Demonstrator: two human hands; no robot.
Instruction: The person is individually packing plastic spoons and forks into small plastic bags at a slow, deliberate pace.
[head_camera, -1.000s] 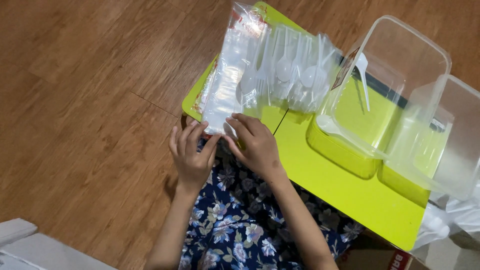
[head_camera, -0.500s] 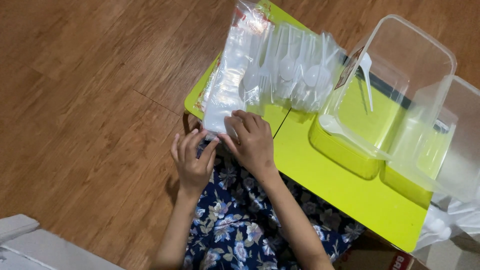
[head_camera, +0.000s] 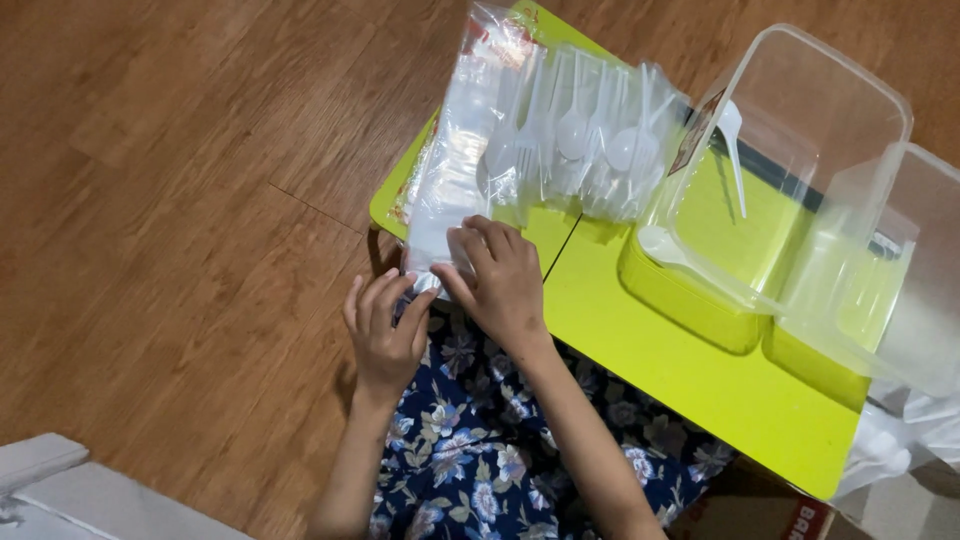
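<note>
Both hands, left hand (head_camera: 385, 330) and right hand (head_camera: 500, 280), have fingers closed on the near end of the clear cutlery bag (head_camera: 460, 170), whose long axis runs near-to-far across the bench (head_camera: 700, 380).

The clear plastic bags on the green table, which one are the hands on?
The long bag at the table's left edge, packed flat. Both the left hand and right hand grip its near end; the neighbouring bag of forks and spoons lies untouched.

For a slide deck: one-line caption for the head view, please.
Both hands, left hand and right hand, grip the near end of a clear bag of plastic cutlery on a lime-green table beside clear containers.
</note>
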